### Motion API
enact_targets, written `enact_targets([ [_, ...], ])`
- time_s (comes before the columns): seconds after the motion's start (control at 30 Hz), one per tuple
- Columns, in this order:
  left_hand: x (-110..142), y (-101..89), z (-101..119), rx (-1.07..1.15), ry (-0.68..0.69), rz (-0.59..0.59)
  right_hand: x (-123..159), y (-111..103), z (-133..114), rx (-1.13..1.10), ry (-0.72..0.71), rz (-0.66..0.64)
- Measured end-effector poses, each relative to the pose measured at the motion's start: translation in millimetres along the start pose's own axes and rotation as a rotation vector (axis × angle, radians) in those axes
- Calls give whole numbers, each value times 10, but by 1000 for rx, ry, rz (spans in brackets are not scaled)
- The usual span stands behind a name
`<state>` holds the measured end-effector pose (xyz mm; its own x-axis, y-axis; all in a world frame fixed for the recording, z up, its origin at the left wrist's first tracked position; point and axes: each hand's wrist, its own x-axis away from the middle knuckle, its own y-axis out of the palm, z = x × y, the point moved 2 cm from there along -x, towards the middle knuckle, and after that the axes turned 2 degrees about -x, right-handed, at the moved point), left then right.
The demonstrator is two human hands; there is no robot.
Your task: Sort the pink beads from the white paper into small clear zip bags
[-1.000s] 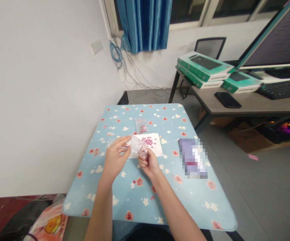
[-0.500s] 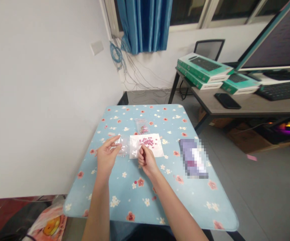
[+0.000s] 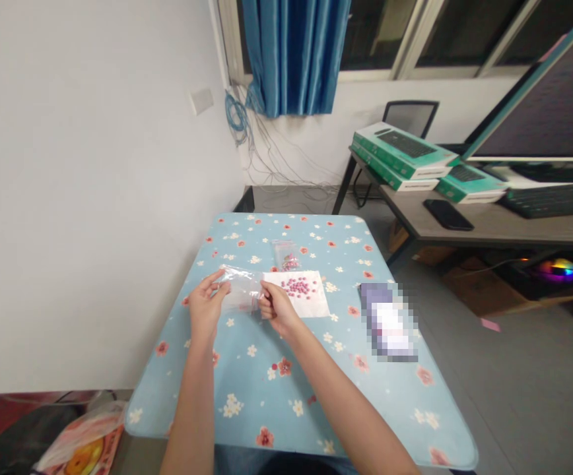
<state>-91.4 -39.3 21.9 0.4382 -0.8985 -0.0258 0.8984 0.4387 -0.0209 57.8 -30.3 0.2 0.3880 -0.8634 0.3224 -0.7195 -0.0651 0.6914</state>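
A clear plastic bag (image 3: 241,289) is stretched between my two hands above the flowered table. My left hand (image 3: 206,303) pinches its left edge between thumb and fingers. At the bag's right end, my right hand (image 3: 277,307) is closed on it, fingers curled in. Just right of the bag lies a white sheet of paper (image 3: 319,305), partly behind my right hand. Several small pink beads (image 3: 298,287) are scattered on that sheet. Behind the paper rests a second clear bag (image 3: 286,256) with pink pieces in its lower part.
A blurred purple packet (image 3: 388,323) lies on the right side of the blue flowered table (image 3: 247,382). Beyond it stands a desk with green keyboard boxes (image 3: 405,155), a black phone (image 3: 447,215) and a monitor (image 3: 548,99). A white wall (image 3: 78,198) borders the left side.
My right hand has moved left, away from the beads, and the clear bag now spans flatter and wider between both hands. The view has tilted up slightly.
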Motion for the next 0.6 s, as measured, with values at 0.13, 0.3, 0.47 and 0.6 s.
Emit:
enact_targets([
  [0.13,-179,-38,-136,-31,-14,34,-61,-35,-55,-107,36,34],
  [0.3,-372,-50,-367,-160,-13,51,-50,-226,-207,-138,-132,121],
  [0.47,-360,-31,-430,-510,240,100,-79,-540,-416,265,-462,349],
  [0.6,-301,6,-407,-629,381,121,-121,-656,-555,1018,-631,392],
])
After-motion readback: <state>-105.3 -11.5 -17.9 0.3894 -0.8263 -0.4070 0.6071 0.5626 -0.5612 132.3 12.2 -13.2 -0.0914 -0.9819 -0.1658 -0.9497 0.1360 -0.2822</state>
